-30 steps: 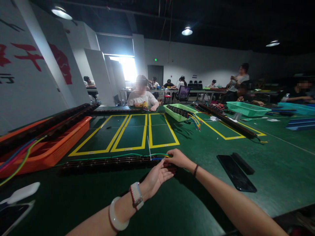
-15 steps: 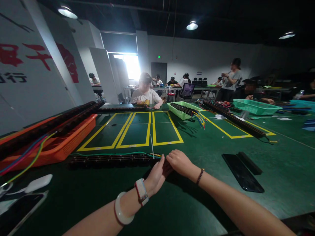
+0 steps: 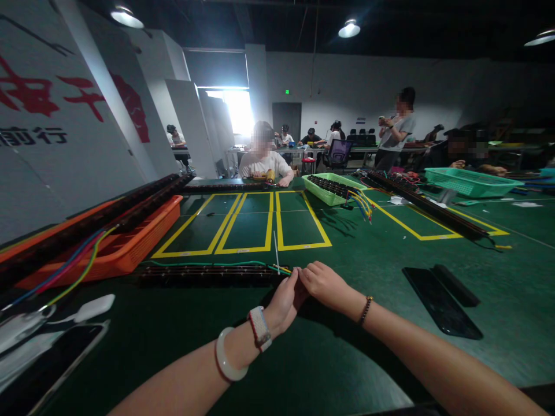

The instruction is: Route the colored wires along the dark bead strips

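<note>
A long black strip point(image 3: 212, 276) lies crosswise on the green table, with a thin green wire point(image 3: 208, 263) along its far edge. At its right end, yellow and green wires point(image 3: 284, 270) run up to my fingertips. My left hand point(image 3: 288, 300) is closed there, thumb on top, the wires reaching its grip. Touching it from the right, my right hand point(image 3: 325, 286) is pinched shut; whatever sits between its fingers is hidden. A thin white cable tie point(image 3: 276, 251) sticks up by the wires.
To the left stands an orange basket point(image 3: 147, 240) with long black strips across it. A green basket point(image 3: 333, 199) holds wired strips. A black phone point(image 3: 440, 303) lies at right, and another phone point(image 3: 65, 361) at near left. A person point(image 3: 264, 162) sits opposite.
The view has shifted slightly, so the scene sits a bit further right. Both hands stay together at the strip's right end, with little change in their pose.
</note>
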`<action>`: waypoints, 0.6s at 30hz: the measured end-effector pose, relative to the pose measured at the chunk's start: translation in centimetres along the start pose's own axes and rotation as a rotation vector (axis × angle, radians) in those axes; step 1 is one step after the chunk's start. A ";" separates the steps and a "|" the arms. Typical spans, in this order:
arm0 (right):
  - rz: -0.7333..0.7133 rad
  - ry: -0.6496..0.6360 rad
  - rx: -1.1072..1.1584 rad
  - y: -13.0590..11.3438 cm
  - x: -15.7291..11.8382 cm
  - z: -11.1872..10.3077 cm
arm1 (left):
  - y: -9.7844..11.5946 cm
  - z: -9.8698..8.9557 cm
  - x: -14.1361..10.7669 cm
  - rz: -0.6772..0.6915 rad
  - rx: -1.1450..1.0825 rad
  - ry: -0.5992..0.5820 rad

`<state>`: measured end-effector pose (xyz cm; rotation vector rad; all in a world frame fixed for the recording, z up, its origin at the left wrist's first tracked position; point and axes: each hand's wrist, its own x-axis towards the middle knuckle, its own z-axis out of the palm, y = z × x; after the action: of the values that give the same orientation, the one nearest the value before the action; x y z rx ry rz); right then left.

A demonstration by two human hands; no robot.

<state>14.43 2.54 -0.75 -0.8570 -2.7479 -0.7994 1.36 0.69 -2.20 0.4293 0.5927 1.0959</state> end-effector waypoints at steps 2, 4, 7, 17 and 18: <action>-0.021 -0.017 0.015 -0.1 0.0 -0.2 | -0.2 -0.1 0.3 0.005 -0.023 -0.017; -0.042 -0.025 0.026 -0.2 0.0 -0.4 | -0.3 -0.2 0.6 -0.001 -0.028 -0.023; -0.061 -0.024 0.035 -0.1 0.0 -0.6 | -0.3 -0.2 0.6 0.001 -0.018 -0.012; -0.083 -0.005 0.088 0.3 0.2 -0.4 | -0.1 -0.5 0.6 -0.106 0.030 -0.033; -0.090 -0.001 0.100 0.5 0.2 -0.4 | -0.1 -0.5 0.6 -0.107 0.036 -0.030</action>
<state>14.54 2.72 -0.13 -0.7190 -2.8173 -0.6703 1.32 1.22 -2.80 0.4400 0.6031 0.9760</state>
